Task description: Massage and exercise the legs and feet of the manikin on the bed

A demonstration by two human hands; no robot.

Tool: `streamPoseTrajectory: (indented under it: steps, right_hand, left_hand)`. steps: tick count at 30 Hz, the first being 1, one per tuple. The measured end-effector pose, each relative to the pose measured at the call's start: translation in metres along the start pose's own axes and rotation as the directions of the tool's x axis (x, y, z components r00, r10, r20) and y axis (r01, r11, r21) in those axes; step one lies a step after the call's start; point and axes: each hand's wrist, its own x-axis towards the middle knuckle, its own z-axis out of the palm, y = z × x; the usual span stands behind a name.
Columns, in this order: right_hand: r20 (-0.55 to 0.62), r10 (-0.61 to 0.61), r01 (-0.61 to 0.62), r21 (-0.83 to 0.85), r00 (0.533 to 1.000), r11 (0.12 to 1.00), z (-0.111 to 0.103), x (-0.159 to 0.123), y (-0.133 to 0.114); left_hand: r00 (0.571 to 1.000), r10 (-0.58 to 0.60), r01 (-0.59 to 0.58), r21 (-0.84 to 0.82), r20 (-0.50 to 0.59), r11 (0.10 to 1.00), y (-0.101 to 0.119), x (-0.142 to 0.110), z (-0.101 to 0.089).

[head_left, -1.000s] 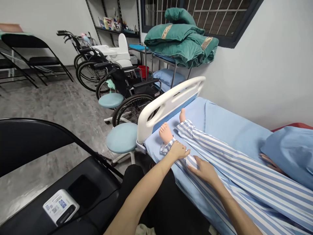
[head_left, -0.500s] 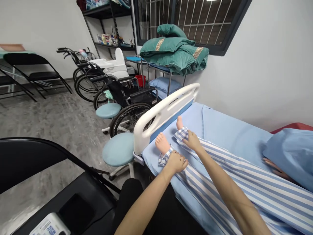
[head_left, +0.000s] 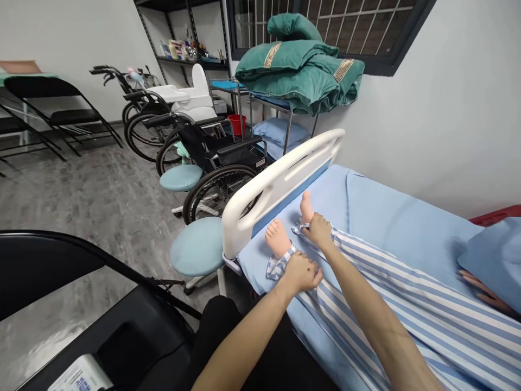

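Note:
A manikin's legs, in blue-and-white striped trousers (head_left: 391,277), lie stretched out on the bed. My left hand (head_left: 302,271) is closed around the nearer trouser leg, just above its checked cuff (head_left: 278,266). Beyond that cuff the bare near foot (head_left: 277,238) points up toward the footboard. My right hand (head_left: 319,230) wraps the far leg at the ankle, over the trouser hem, below the far foot (head_left: 306,206). Both palms are hidden from view. At the right edge, blue cloth (head_left: 494,260) partly covers some fingers (head_left: 484,290).
The white footboard (head_left: 280,176) closes off the bed's end. Beside it stand a round stool (head_left: 197,247) and a wheelchair (head_left: 222,174). A black folding chair (head_left: 150,304) is close on my left. Green quilts (head_left: 297,73) are piled on a rack by the window.
My right hand has slid toward the far foot and now sits over the trouser hem at the ankle. The left hand keeps its hold on the near leg. The view has shifted slightly.

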Motion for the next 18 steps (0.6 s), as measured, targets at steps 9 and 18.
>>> streamPoseTrajectory:
  steps: [9, 18]
  right_hand:
    - [0.071, -0.027, 0.035, -0.109, 0.997, 0.993, -0.013, -0.025, 0.017]
    - [0.209, 0.016, -0.002, -0.068, 0.978, 0.998, -0.032, -0.040, 0.026]
  left_hand:
    - [0.999, 0.045, -0.044, 0.058, -0.015, 0.997, 0.005, -0.013, -0.001]
    - [0.995, -0.024, 0.030, 0.061, -0.095, 0.998, 0.046, -0.040, 0.014]
